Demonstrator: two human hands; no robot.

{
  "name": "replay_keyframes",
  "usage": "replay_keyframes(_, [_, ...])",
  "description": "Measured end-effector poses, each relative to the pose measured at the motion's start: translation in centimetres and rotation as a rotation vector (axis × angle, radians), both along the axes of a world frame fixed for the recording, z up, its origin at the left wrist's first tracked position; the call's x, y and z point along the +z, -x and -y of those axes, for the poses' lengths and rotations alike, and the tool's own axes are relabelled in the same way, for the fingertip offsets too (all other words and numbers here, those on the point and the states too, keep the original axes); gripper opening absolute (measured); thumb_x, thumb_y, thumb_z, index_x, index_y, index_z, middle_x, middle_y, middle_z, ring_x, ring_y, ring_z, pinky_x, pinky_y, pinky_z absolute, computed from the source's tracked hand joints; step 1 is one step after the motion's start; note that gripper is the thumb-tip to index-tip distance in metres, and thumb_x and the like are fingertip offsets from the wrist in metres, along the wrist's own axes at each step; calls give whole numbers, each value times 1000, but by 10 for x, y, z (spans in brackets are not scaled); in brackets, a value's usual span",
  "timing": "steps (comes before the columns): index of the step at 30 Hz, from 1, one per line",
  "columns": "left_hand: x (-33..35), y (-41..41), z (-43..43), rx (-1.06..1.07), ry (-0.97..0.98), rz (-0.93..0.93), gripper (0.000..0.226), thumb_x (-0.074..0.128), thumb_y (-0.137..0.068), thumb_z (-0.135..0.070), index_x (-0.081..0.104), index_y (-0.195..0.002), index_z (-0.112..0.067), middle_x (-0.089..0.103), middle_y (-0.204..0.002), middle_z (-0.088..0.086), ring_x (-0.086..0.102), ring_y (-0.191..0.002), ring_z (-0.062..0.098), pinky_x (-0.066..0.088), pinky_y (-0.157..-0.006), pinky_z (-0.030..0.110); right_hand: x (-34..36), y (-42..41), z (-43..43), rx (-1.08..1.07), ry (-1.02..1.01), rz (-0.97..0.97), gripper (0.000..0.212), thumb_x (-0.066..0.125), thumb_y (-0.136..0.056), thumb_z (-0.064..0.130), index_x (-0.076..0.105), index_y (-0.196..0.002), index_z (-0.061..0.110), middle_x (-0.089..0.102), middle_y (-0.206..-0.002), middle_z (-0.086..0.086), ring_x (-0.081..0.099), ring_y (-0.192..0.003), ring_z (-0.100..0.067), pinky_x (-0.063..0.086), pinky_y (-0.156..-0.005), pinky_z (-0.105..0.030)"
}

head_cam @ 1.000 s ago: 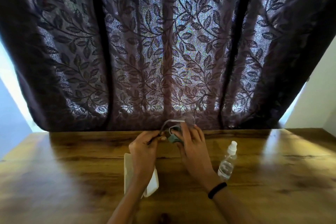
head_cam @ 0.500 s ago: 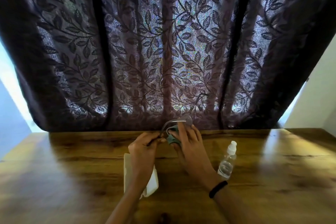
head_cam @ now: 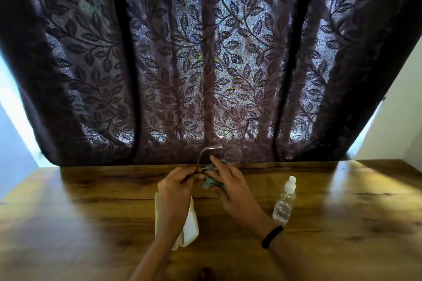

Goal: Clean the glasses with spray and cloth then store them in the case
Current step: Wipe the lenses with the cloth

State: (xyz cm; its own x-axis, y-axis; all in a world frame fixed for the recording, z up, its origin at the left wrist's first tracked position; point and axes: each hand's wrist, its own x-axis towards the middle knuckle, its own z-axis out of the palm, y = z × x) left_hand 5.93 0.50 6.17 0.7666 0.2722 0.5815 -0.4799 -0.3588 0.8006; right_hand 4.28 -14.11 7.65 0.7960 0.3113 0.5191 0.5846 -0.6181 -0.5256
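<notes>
Case (head_cam: 190, 223), white, flat on desk (head_cam: 91, 212), partly under left forearm. Left hand (head_cam: 180, 183): grip pinched on glasses (head_cam: 232, 156) frame, held above desk. Green cloth (head_cam: 208, 182) pinched in right hand (head_cam: 230, 186) grip, against glasses. Spray bottle (head_cam: 284, 204) upright, just right of right hand.

glasses (head_cam: 231, 155): one lens is hiding behind the right grip (head_cam: 230, 183) and the cloth (head_cam: 208, 182); the other's clear rim is blurring into the curtain (head_cam: 205, 52).
cloth: only a crumpled teal scrap is showing between left grip (head_cam: 180, 183) and right grip.
case (head_cam: 190, 223): the left forearm is covering its middle.
surface (head_cam: 342, 212): it is running off the left, right and bottom edges.
</notes>
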Motion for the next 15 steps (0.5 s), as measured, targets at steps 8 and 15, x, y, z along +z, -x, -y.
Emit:
replay_keyframes(8, [-4, 3, 0, -8, -28, -10, 34, 74, -69, 3, 73, -80, -29, 70, -76, -14, 65, -69, -1, 55, -65, 20, 2, 2, 8, 6, 34, 63, 69, 50, -87, 3, 12, -138, 32, 47, -128, -7, 26, -120, -8, 23, -111, -35])
replay_keyframes(15, [1, 1, -5, -1, 8, -13, 38, 72, -70, 5, 73, -79, -32, 70, -73, -13, 68, -69, 5, 57, -60, 34, 9, 2, 23, -85, 282, 137, 70, 54, -84, 1, 16, -142, 11, 58, -124, -10, 40, -124, -21, 7, -113, -35])
